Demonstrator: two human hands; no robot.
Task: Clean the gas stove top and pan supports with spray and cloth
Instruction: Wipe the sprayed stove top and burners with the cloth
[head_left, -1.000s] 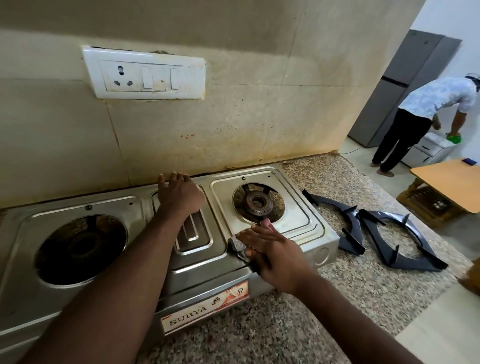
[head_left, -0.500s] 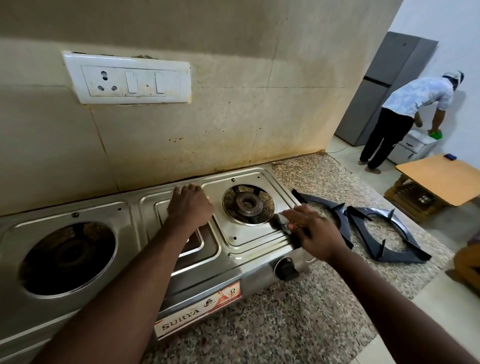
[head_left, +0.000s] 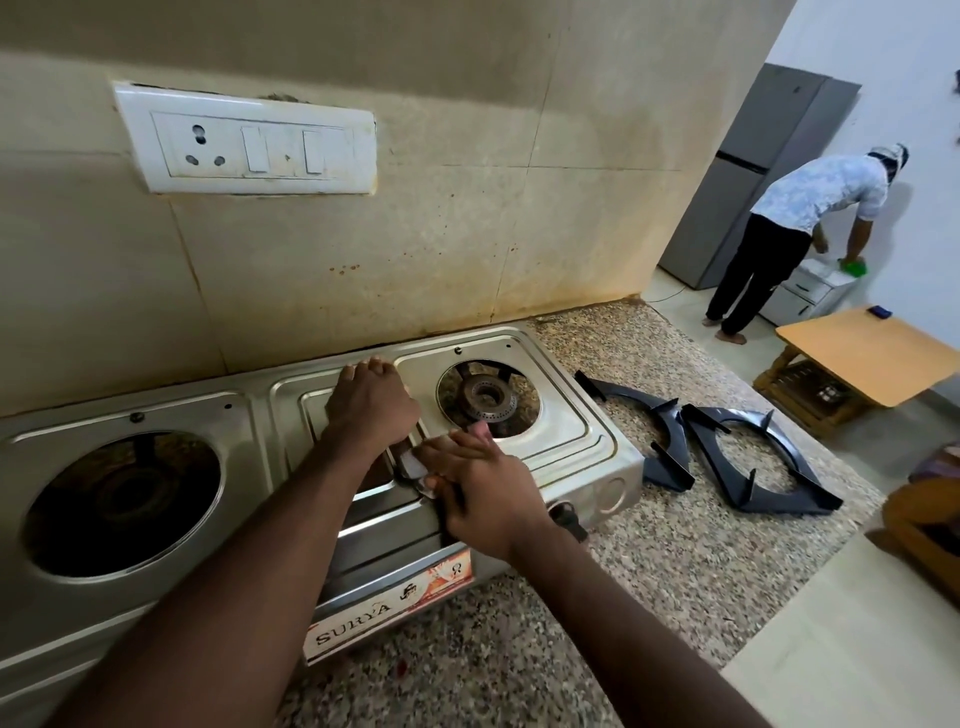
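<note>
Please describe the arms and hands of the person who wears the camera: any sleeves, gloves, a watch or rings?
Both forearms are bare as far as the picture shows, with no sleeve in view. The left hand and the right hand wear no gloves. No watch, bracelet or ring shows.

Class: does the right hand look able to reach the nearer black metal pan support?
Likely yes: the right hand is on the steel stove; nothing rises between it and the black pan support.
</note>
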